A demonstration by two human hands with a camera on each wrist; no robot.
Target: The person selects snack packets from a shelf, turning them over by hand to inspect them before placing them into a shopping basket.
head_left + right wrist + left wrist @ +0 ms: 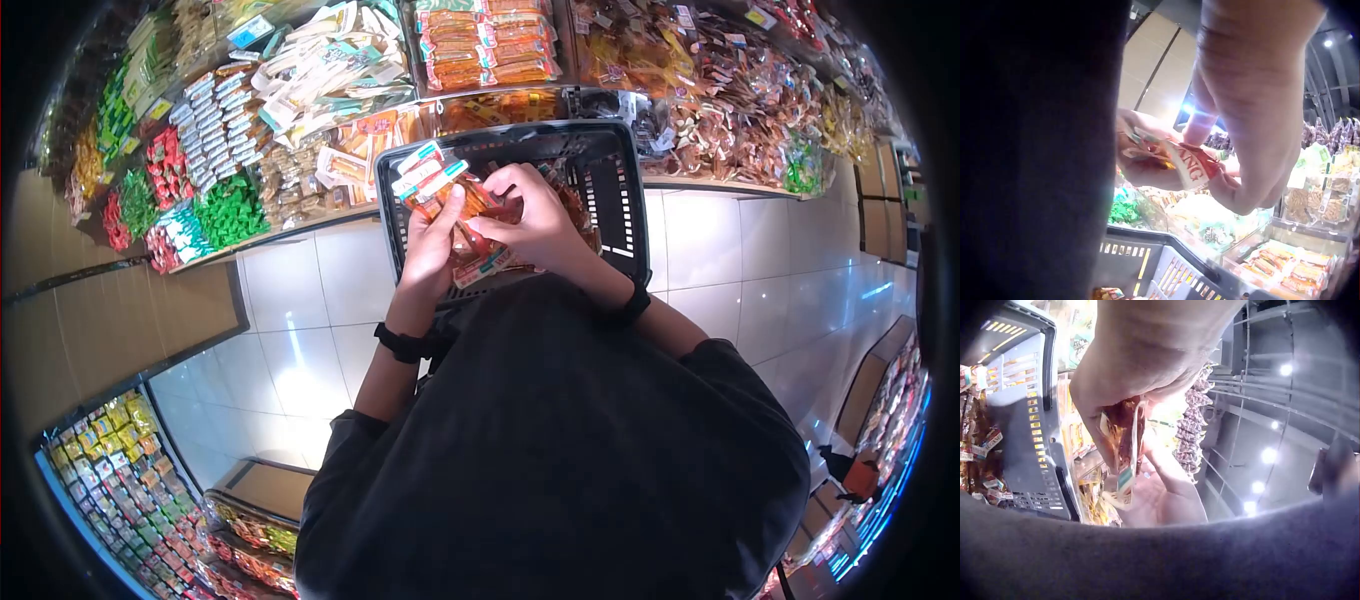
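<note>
Over a dark shopping basket [640, 215], both hands are at a bunch of small snack packets [430, 183] with white, red and green labels and orange-brown contents. My left hand [432, 248] grips them from the left, thumb laid across the front. From the right, my right hand [540, 222] pinches the edge of a packet between thumb and fingers. The right wrist view shows red and white lettering on this packet [1192, 167], right at the fingertips. More wrapped packets [982, 447] lie inside the basket, partly hidden by the hands in the head view.
Shelf bins beyond the basket hold loose packaged snacks, among them orange packs [487, 45], white-wrapped sticks [335, 60] and green packets [232, 208]. Pale floor tiles [700, 235] lie on both sides. Another person [855, 475] is at the far right.
</note>
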